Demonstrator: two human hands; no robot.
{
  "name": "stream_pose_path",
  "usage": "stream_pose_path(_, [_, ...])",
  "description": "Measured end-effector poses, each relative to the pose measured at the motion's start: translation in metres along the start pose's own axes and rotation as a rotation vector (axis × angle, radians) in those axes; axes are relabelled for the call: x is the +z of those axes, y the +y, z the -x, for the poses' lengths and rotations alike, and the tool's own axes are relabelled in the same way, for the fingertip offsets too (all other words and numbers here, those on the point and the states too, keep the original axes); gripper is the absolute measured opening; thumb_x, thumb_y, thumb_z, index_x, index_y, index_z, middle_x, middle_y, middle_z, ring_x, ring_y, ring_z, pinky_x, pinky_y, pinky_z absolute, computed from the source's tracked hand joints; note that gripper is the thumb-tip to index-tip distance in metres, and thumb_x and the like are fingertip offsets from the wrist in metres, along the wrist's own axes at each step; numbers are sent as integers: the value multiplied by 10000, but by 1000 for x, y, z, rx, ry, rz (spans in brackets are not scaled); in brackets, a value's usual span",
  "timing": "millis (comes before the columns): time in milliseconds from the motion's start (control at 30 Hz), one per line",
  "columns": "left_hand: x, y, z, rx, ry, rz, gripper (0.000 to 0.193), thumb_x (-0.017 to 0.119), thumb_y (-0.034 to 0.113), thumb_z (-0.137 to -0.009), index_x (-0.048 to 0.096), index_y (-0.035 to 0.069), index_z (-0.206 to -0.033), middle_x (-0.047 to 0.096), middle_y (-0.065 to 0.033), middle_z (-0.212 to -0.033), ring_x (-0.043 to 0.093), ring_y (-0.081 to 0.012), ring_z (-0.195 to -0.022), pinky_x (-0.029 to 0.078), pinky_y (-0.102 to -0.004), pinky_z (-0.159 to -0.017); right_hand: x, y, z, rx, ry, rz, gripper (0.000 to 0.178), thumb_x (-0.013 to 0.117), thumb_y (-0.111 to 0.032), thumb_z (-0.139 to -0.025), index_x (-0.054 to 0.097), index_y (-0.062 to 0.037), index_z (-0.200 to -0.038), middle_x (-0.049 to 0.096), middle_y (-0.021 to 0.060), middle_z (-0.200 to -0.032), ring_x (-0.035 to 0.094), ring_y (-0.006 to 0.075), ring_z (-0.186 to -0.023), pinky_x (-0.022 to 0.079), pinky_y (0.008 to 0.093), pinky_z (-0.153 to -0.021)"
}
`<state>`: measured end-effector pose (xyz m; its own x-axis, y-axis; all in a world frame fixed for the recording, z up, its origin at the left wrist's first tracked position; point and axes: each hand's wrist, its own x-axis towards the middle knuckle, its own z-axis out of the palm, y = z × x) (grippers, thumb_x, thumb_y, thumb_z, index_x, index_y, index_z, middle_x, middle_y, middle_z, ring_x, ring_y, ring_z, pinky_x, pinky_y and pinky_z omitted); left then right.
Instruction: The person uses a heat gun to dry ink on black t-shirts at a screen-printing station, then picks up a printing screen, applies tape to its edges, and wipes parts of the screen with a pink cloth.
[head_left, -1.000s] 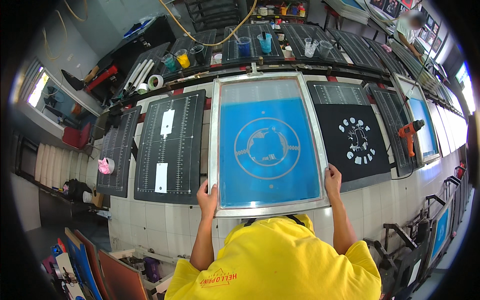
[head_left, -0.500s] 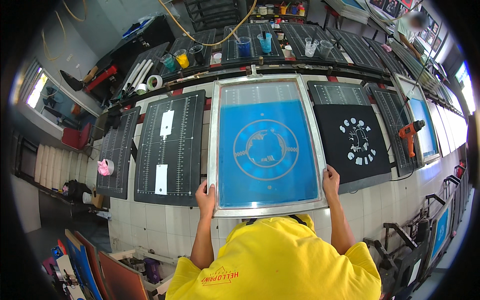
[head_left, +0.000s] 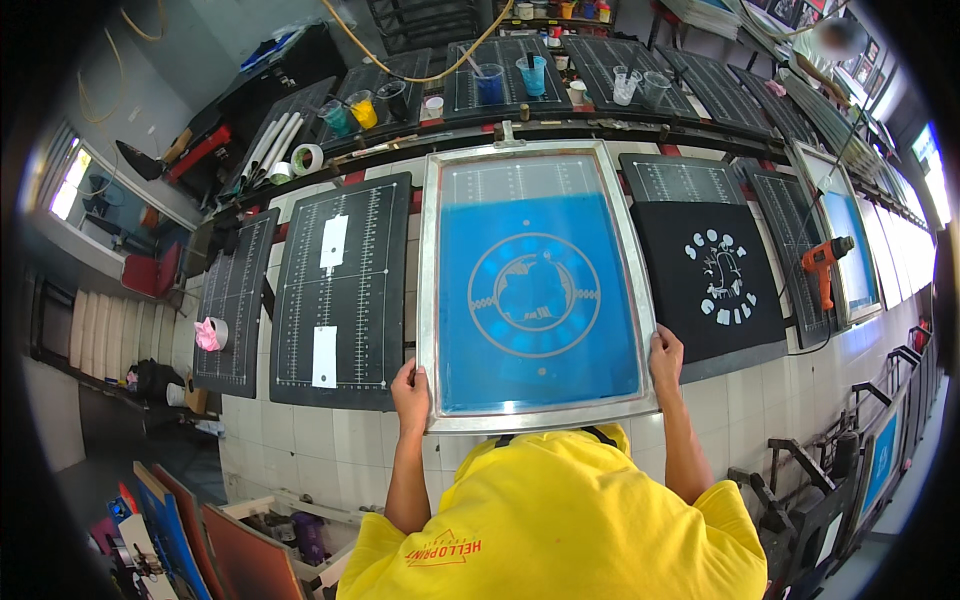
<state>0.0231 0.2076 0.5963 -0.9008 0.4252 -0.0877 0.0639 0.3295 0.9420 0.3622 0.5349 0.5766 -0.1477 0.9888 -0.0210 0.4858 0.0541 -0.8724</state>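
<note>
Two bare hands in the head view, both grasping one large rectangular silver metal-framed blue mesh screen (head_left: 540, 372): left hand (head_left: 411, 398) on its lower left edge, right hand (head_left: 666, 364) on its lower right edge, thumbs at the rim, other fingers partly hidden. Screen sits in front of the yellow cloth shirt (head_left: 570, 520) of the wearer, long side pointing away, far end at a small metal clamp (head_left: 509, 134). Mesh shows a pale ring design, paler band at the far end. Left of screen: flat black rectangular board with white ruled scales (head_left: 365, 300), carrying two white paper strips (head_left: 324, 357), one beyond the other. Further left, a crumpled pink piece (head_left: 207, 335) on another dark board (head_left: 242, 300). Right of screen: black cloth with a white print (head_left: 680, 325) on a grey-black board (head_left: 690, 181); past it, an orange pistol-shaped heat gun (head_left: 822, 258) near a second metal-framed screen (head_left: 850, 225). Far row of boards holds clear plastic cups, including yellow (head_left: 364, 115), dark blue (head_left: 490, 90) and light blue (head_left: 532, 80) ones. Co-worker (head_left: 815, 62) at upper right, well apart.
</note>
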Motion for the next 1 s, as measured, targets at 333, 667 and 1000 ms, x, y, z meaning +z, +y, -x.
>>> stream_pose_path(333, [-9, -5, -13, 11, -68, -97, 314, 539, 72, -976, 644, -53, -1244, 727, -136, -1073, 647, -155, -921, 493, -294, -847, 2, -7, 2, 22, 18, 34, 299, 556, -125, -958, 681, 29, -1182, 726, 181, -1065, 683, 237, -959, 513, 332, -872])
stream_pose_path(667, [-4, -8, -12, -33, -39, -121, 315, 543, 107, -986, 652, -14, -1257, 733, -150, -1056, 653, -169, -904, 497, -305, -844, 9, 5, -3, 9, 27, 58, 248, 553, -140, -961, 674, -5, -1129, 665, 127, -855, 610, 198, -792, 493, 344, -752])
stream_pose_path(1000, [-1, -18, -10, 10, 2, -201, 314, 532, 170, -999, 658, -32, -1204, 722, -158, -997, 656, -214, -876, 500, -322, -818, 10, 10, -15, 29, -48, 32, 239, 522, -157, -975, 636, -6, -1121, 629, 111, -878, 573, 194, -806, 474, 333, -772])
